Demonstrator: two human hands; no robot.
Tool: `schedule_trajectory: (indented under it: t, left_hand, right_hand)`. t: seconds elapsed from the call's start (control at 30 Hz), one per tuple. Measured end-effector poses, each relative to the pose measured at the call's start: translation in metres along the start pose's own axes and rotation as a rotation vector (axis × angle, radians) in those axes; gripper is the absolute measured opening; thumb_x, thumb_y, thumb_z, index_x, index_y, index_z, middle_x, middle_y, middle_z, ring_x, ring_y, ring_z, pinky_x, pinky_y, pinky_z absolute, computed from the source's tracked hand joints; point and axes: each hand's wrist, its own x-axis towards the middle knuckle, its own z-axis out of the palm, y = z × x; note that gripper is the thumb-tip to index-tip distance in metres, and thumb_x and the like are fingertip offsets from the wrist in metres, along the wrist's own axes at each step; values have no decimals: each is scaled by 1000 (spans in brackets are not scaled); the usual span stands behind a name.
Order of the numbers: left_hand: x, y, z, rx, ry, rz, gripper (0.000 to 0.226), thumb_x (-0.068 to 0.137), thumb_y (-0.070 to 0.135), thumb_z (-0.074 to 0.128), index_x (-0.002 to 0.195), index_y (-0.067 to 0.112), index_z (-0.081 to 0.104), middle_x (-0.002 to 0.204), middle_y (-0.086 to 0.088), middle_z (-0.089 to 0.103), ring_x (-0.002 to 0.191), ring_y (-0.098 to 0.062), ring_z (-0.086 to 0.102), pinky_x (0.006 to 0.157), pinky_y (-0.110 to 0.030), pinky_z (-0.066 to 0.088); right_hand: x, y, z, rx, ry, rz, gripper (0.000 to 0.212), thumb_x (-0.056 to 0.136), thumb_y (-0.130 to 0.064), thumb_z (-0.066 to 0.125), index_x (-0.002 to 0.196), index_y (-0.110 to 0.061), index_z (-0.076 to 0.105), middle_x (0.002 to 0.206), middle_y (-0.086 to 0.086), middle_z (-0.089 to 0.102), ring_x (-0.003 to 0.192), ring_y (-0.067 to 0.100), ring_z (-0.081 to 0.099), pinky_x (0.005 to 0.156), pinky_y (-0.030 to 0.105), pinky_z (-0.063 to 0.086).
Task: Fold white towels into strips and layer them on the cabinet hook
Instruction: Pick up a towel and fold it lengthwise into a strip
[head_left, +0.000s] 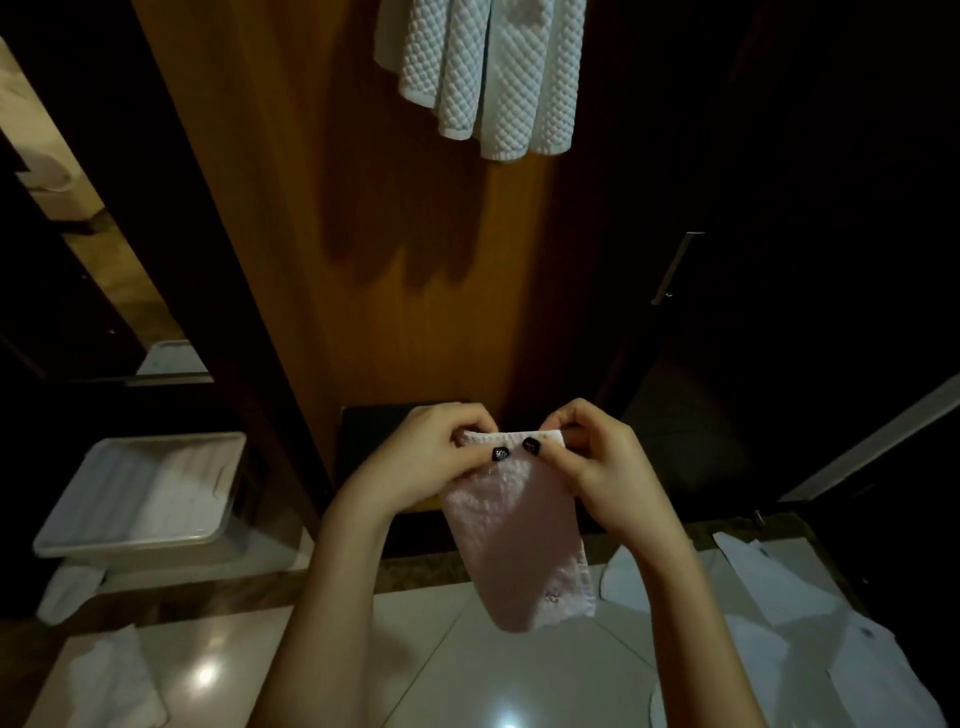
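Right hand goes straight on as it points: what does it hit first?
Probably the left hand: the right hand points inward along the top edge of the towel, with little gap between the two. Depth is unclear.

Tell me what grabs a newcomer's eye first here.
The left hand and right hand pinch the top edge of a folded towel at centre, its strip hanging down. Above, hung towels drape against the wooden cabinet. A white bin sits low left.
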Motion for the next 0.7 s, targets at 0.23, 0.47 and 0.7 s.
schedule_trajectory:
  t: [0.23, 0.47, 0.7]
  left_hand:
    - [-4, 0, -9, -54, 98, 160, 8, 88, 15, 67, 82, 20, 67, 88, 7, 60, 91, -15, 56, 83, -35, 44]
    - [-11, 11, -10, -144, 162, 278, 13, 79, 20, 68, 73, 17, 57, 77, 9, 53, 76, -12, 51, 70, -27, 40]
    - [-8, 31, -3, -235, 127, 327, 24, 74, 34, 67, 76, 15, 52, 74, 7, 50, 71, -9, 46, 62, -23, 37]
  right_hand:
    - [2, 0, -8, 328, -76, 97, 5, 78, -17, 76, 82, -20, 75, 74, 12, 70, 68, 18, 67, 57, 25, 54]
    - [3, -8, 0, 258, 76, -78, 13, 90, -6, 66, 90, -18, 72, 91, -5, 67, 87, 12, 64, 73, 25, 53]
    - [11, -18, -8, 360, 3, -78, 12, 88, -4, 66, 98, 0, 71, 116, 0, 69, 108, 16, 65, 87, 34, 55]
